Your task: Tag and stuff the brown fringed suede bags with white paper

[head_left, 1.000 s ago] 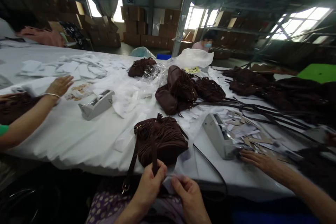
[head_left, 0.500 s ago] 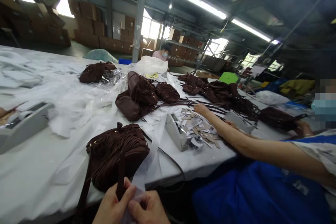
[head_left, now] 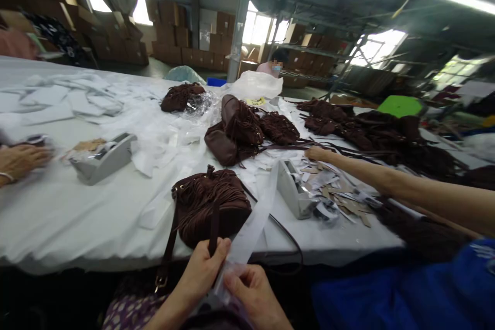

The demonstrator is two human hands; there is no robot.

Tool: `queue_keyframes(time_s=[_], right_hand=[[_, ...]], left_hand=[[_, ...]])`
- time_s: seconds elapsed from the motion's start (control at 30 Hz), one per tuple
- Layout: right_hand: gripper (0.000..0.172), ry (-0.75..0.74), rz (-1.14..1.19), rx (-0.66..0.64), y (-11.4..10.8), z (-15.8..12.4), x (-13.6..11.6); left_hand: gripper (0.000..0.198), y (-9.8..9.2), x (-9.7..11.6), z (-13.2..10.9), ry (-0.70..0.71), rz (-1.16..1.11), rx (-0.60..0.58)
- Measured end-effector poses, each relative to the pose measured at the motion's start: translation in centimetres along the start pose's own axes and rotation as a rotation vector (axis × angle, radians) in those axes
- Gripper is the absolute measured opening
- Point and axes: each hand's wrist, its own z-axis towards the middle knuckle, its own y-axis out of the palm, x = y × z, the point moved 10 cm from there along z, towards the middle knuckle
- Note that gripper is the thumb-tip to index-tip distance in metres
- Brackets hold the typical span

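Note:
My left hand [head_left: 204,266] is closed around a dark brown strap [head_left: 214,224] that rises to a fringed brown bag [head_left: 212,203]. My right hand [head_left: 257,291] pinches a translucent white strip [head_left: 251,232] just beside it. The strip slants up toward a grey tape dispenser [head_left: 296,193] and passes between my hands, close against the strap. The bag rests near the table's front edge, with another part of its strap and a buckle [head_left: 160,282] hanging over the edge. What lies under my fingers is partly hidden.
Several brown bags [head_left: 242,126] lie across the white table [head_left: 127,221]. Cardboard scraps [head_left: 344,196] surround the dispenser. A co-worker's arm [head_left: 371,175] reaches in from the right; another person's hand [head_left: 25,160] is at left near a second dispenser [head_left: 104,162]. White sheets [head_left: 73,98] lie farther back.
The view has swung left, so the scene sits farther right. Both my hands keep their grips on the strap and strip. Another person's hand at the left has come into fuller view.

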Motion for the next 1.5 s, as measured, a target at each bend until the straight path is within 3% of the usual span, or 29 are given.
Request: queue_keyframes(time_s=[0.23,0.37,0.5,0.93,1.23,1.5], right_hand=[[0.03,0.017,0.286,0.065,-0.6,1.0,-0.7],[0.027,-0.037,0.253,0.198,-2.4,1.4,-1.4],[0.038,-0.068,0.201,0.339,-4.2,1.8,-0.9],[0.051,0.027,0.169,0.52,-6.1,1.8,0.8],[0.048,-0.018,0.148,0.498,-6.2,2.0,0.6],[0.041,-0.127,-0.075,0.322,-4.0,1.7,-3.2]], left_hand=[[0.056,-0.7,-1.2,-1.1,-0.072,-0.145,-0.043],[0.045,-1.2,-1.5,-2.6,-0.083,-0.117,-0.085],[0.041,-1.4,-1.6,-3.3,-0.069,-0.171,-0.117],[0.055,-0.1,-2.5,-5.0,-0.068,0.055,-0.193],[0.056,0.0,-2.3,-4.8,-0.072,0.137,-0.179],[0.056,0.4,-0.7,-3.3,-0.055,0.171,-0.153]])
